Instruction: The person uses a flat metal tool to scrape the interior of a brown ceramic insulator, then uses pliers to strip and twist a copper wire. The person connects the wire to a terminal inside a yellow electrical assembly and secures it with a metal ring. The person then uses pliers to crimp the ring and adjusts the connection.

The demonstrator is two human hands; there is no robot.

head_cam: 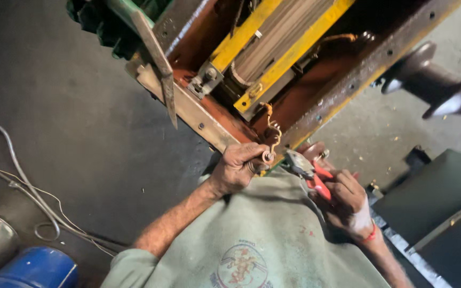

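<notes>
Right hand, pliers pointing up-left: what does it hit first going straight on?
Likely the looped wire end pinched in the left hand. The right hand aims the red-handled pliers at it; the rusty frame edge lies just beyond. Depth is unclear.

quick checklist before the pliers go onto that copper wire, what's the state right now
1. Left hand pinches the copper wire at its looped end: ok.
2. Right hand grips the red-handled pliers: ok.
3. Plier jaws on the wire: not ok, they sit beside it, apart.
4. Jaws open or closed: cannot tell.
5. Wire's upper end fixed inside the metal frame: cannot tell.
6. Fingers clear of the plier head: ok.
</notes>
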